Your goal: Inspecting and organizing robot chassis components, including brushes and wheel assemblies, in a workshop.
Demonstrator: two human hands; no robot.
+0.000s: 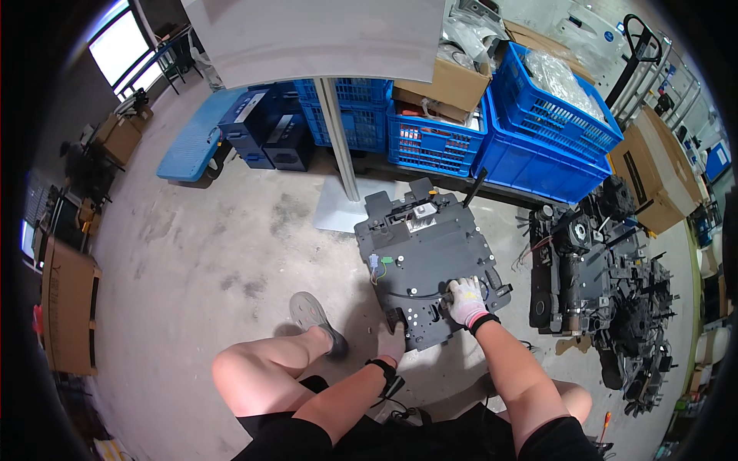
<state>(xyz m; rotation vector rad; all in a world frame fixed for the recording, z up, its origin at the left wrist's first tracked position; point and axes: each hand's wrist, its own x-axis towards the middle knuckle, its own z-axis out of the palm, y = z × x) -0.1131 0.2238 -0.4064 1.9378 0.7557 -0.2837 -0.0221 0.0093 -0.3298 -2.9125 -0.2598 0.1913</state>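
Observation:
A flat dark-grey machine chassis [438, 257] lies on the floor in front of me, with screws, small holes and a blue and a green connector [387, 261] on its upper face. My left hand [390, 340], gloved, grips the chassis's near left corner beside a black ribbed wheel [395, 317]; its fingertips are partly hidden. Over the near right part, my right hand [466, 302] in a white glove with a pink cuff has its fingers closed on a black cable [415, 295]. That cable runs leftward across the plate.
A metal post [337, 138] on a flat base plate stands beyond the chassis, under a white panel [315, 38]. Blue crates [538, 161] line the back. More dark chassis units [584, 269] stand at right. A blue platform cart [201, 137] is far left; a screwdriver [606, 422] lies near right.

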